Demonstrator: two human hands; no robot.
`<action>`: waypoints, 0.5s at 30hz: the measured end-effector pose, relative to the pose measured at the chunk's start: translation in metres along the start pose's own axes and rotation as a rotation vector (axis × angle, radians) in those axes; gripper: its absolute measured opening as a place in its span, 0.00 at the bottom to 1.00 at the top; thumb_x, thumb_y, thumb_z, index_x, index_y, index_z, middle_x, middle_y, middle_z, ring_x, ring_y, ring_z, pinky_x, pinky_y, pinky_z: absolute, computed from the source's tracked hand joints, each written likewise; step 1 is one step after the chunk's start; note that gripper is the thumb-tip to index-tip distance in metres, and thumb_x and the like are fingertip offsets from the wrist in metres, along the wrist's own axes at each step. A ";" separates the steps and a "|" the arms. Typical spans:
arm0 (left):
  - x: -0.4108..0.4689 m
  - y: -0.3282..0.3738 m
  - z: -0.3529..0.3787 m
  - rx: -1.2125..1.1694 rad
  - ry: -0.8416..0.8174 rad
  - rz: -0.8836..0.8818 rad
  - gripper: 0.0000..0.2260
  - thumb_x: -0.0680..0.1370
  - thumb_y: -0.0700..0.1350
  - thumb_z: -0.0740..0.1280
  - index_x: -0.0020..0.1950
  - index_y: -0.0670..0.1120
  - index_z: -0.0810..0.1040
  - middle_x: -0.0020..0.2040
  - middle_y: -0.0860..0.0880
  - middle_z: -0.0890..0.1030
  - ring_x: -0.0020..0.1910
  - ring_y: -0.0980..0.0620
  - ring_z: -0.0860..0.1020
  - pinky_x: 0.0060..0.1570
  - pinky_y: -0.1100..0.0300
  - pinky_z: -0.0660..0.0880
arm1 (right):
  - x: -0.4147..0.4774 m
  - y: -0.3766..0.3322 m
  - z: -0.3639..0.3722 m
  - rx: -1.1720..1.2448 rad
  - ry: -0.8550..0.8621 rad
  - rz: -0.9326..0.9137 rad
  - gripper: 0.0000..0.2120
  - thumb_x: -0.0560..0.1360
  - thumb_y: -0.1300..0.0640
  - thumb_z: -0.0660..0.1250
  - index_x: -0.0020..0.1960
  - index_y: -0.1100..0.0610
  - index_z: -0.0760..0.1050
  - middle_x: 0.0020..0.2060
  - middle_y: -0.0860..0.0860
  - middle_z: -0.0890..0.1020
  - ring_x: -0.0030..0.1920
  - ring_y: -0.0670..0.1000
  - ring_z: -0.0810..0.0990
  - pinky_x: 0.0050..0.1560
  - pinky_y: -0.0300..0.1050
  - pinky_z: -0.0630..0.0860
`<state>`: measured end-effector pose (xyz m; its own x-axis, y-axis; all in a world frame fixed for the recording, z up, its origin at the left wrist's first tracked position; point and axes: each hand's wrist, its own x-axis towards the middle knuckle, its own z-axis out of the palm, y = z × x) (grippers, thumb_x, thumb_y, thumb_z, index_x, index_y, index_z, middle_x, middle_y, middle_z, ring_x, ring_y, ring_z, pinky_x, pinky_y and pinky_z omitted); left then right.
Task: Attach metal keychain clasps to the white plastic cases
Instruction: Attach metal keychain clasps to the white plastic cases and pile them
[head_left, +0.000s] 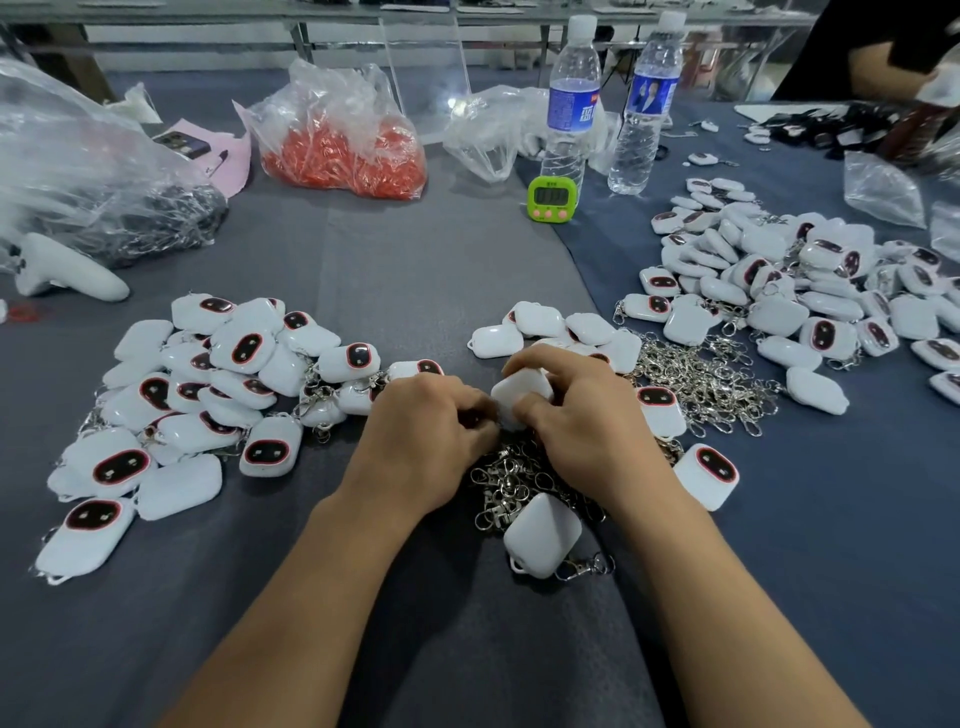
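My right hand (582, 410) grips a white plastic case (521, 391) at the table's middle, fingers curled over its top. My left hand (423, 431) is curled tight against the case's lower left corner; what its fingertips pinch is hidden. Under both hands lies a heap of metal keychain clasps (511, 480). One case with a clasp on it (543, 535) lies just in front of the heap. A pile of white cases with dark oval faces (208, 395) lies to the left, a few plain cases (545, 325) behind my hands.
More clasps (701, 379) and a big spread of cases (779, 280) lie to the right. Behind stand two water bottles (571, 104), a green timer (551, 197), a bag of red parts (343, 140) and clear plastic bags (78, 171). Another person's arm (883, 62) is at far right.
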<state>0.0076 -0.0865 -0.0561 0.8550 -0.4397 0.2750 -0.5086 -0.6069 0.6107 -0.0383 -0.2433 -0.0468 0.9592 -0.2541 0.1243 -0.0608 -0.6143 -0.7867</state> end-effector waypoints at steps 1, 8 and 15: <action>-0.001 0.000 0.000 0.000 0.004 0.006 0.06 0.72 0.45 0.75 0.47 0.53 0.88 0.37 0.51 0.82 0.39 0.50 0.77 0.43 0.53 0.74 | 0.000 -0.001 -0.001 0.001 -0.007 0.001 0.11 0.73 0.62 0.70 0.49 0.46 0.81 0.42 0.45 0.82 0.41 0.41 0.76 0.38 0.28 0.67; -0.004 0.003 0.002 0.038 0.053 0.032 0.04 0.72 0.47 0.74 0.45 0.53 0.88 0.37 0.50 0.84 0.36 0.49 0.80 0.41 0.53 0.77 | 0.002 -0.002 -0.004 -0.009 -0.046 0.019 0.12 0.73 0.63 0.71 0.48 0.46 0.82 0.45 0.48 0.84 0.47 0.51 0.80 0.44 0.41 0.72; -0.005 0.001 0.003 0.103 0.184 0.103 0.03 0.69 0.46 0.77 0.37 0.51 0.85 0.28 0.55 0.74 0.30 0.54 0.72 0.32 0.60 0.68 | 0.002 0.000 -0.001 0.203 -0.033 0.148 0.14 0.70 0.66 0.69 0.44 0.47 0.83 0.35 0.51 0.83 0.30 0.51 0.77 0.34 0.42 0.73</action>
<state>0.0023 -0.0868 -0.0590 0.7974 -0.3801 0.4686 -0.5935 -0.6339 0.4959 -0.0370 -0.2449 -0.0460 0.9526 -0.3036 -0.0184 -0.1477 -0.4089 -0.9005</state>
